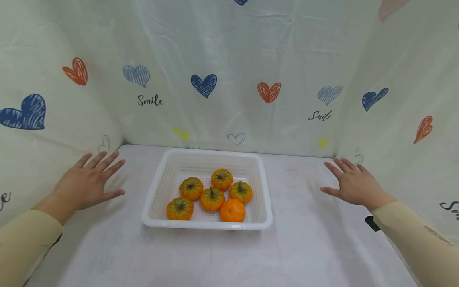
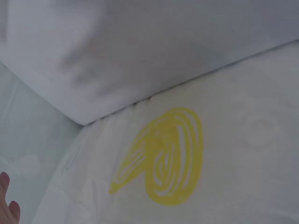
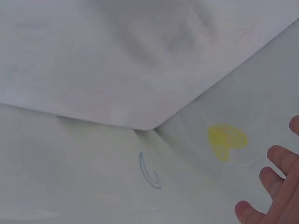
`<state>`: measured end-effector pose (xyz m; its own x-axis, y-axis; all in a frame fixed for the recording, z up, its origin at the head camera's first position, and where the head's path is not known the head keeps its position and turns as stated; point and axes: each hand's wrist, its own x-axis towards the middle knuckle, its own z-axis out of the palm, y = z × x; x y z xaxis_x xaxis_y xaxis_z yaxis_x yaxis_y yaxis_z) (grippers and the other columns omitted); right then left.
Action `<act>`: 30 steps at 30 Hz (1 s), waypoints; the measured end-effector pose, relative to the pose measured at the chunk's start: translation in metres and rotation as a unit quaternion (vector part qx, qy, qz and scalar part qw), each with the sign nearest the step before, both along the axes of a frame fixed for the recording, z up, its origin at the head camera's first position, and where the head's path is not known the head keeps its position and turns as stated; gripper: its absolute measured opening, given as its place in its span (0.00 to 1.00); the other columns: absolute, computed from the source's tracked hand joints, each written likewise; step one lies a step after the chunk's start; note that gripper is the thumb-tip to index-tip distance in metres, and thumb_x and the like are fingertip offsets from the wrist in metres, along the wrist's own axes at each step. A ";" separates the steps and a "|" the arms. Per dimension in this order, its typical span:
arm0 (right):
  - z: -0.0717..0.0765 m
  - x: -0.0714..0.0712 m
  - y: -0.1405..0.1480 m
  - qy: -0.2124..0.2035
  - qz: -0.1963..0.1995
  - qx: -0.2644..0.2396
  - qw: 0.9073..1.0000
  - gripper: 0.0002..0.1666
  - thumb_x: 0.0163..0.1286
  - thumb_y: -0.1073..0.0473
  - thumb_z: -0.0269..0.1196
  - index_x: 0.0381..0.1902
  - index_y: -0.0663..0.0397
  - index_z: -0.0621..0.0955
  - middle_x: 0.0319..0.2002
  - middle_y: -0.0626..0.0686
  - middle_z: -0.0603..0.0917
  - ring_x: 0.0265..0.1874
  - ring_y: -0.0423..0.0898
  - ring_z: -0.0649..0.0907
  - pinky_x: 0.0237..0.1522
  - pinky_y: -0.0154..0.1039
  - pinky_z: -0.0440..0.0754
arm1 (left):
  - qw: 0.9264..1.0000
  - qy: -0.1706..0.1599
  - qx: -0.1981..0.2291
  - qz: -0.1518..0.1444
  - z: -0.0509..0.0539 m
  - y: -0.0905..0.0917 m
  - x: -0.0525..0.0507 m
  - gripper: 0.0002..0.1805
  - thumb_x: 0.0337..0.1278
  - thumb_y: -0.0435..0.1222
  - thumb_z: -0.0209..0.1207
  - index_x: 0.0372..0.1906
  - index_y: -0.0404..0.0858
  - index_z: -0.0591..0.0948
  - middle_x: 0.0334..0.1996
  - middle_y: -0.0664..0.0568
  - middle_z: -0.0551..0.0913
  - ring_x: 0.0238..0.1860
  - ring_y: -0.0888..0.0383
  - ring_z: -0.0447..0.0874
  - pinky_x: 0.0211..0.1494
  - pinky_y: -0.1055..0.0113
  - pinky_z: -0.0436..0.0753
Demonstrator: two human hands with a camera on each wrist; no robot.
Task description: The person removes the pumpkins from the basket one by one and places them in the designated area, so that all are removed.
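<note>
My left hand (image 1: 84,184) is at the left of the head view with its fingers spread, to the left of a white basket (image 1: 206,224). My right hand (image 1: 358,185) is at the right, fingers apart, and holds nothing. Several small orange pumpkins lie in the basket; one (image 1: 232,211) shows a plain orange face, while another (image 1: 222,179) has a green-tinged top with a stem. Neither hand touches the basket. Fingertips of the left hand (image 2: 8,203) show at the lower left of the left wrist view, and fingers of the right hand (image 3: 280,186) at the right wrist view's lower right.
A white-covered table (image 1: 211,259) lies under the basket. Pale cloth (image 1: 229,48) printed with hearts and the word "Smile" hangs behind it and on both sides, close to the hands. A dark object (image 1: 372,223) is at the right wrist.
</note>
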<state>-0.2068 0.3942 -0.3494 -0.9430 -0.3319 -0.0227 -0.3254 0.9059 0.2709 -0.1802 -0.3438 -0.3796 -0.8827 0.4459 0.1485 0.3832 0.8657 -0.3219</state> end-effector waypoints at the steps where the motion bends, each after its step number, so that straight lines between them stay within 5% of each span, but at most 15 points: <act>1: 0.001 -0.001 -0.003 0.001 0.000 0.000 1.000 0.57 0.65 0.22 0.52 0.75 0.60 0.64 0.72 0.71 0.61 0.70 0.71 0.59 0.65 0.73 0.56 | 1.000 0.000 0.002 0.002 0.000 0.001 0.000 0.53 0.50 0.68 0.59 0.72 0.35 0.68 0.75 0.35 0.57 0.70 0.31 0.58 0.73 0.35 0.49; 16: 0.012 -0.017 -0.040 0.004 0.019 -0.021 1.000 0.55 0.65 0.24 0.55 0.76 0.58 0.63 0.73 0.69 0.60 0.72 0.69 0.58 0.68 0.71 0.53 | 0.995 -0.036 0.065 0.061 0.007 0.023 -0.002 0.54 0.59 0.70 0.50 0.77 0.34 0.59 0.77 0.34 0.51 0.73 0.31 0.51 0.74 0.36 0.41; 30: 0.026 -0.034 -0.078 -0.008 0.028 -0.016 0.999 0.55 0.66 0.25 0.55 0.78 0.53 0.60 0.75 0.66 0.58 0.74 0.65 0.55 0.70 0.68 0.51 | 0.987 -0.034 0.142 0.062 0.009 0.044 -0.003 0.52 0.61 0.67 0.52 0.77 0.34 0.58 0.77 0.34 0.51 0.74 0.32 0.51 0.74 0.36 0.44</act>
<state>-0.2411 0.3159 -0.3231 -0.9223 -0.3857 -0.0252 -0.3804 0.8941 0.2363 -0.1833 -0.2994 -0.3706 -0.9398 0.2833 0.1912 0.2815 0.9588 -0.0367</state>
